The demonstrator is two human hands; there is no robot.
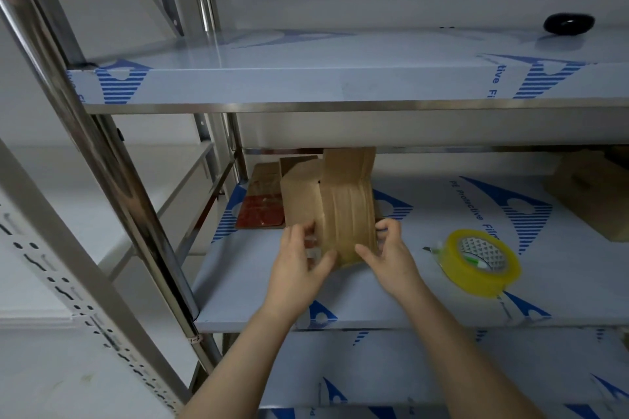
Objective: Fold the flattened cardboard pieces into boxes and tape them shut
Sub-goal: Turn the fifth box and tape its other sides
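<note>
A bundle of flattened brown cardboard pieces (347,207) stands on edge on the middle shelf (272,289), bound with clear tape. My left hand (299,258) grips its near left corner, thumb against the front. My right hand (388,248) holds the near right corner, fingers curled round the side. One part-opened cardboard piece (299,194) leans against the bundle's left side. A yellow tape roll (483,262) lies flat on the shelf to the right, a small cutter (434,248) beside it.
A red and brown flat pack (262,204) lies behind the bundle at the left. Another cardboard box (592,194) sits at the far right. The upper shelf (340,85) overhangs closely; a black object (568,24) rests on it. Steel uprights (112,180) stand at the left.
</note>
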